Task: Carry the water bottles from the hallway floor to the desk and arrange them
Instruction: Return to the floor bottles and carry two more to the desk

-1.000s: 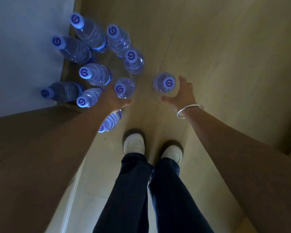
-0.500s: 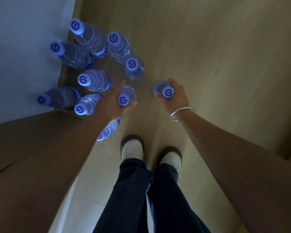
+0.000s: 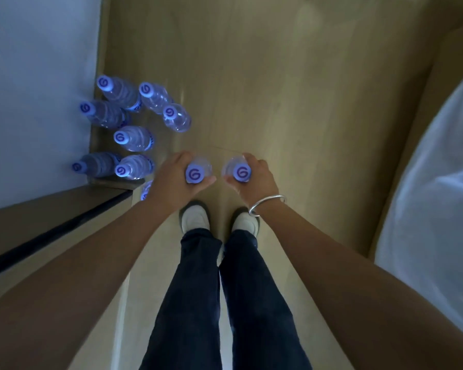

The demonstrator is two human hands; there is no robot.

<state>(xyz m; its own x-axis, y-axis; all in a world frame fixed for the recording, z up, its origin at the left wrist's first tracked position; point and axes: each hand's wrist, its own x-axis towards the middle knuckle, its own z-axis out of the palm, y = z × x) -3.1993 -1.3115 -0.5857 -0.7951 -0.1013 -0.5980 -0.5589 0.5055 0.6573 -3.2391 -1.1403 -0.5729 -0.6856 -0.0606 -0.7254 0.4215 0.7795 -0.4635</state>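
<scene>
The left hand (image 3: pixel 171 180) grips one bottle (image 3: pixel 198 170) near its cap. The right hand (image 3: pixel 257 177) grips another bottle (image 3: pixel 237 169). Both are above the floor (image 3: pixel 251 89). More bottles (image 3: pixel 134 138) stand by the wall (image 3: pixel 38 76).

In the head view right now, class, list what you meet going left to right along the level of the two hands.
Bottle lying by the wall → upright bottle → left hand → its bottle → right hand's bottle → right hand → bracelet.

Two clear water bottles with purple swirl caps sit upright at frame centre, the left-hand bottle (image 3: pixel 198 170) and right-hand bottle (image 3: pixel 237 170). More matching floor bottles (image 3: pixel 134 137) cluster upright at the left.
</scene>
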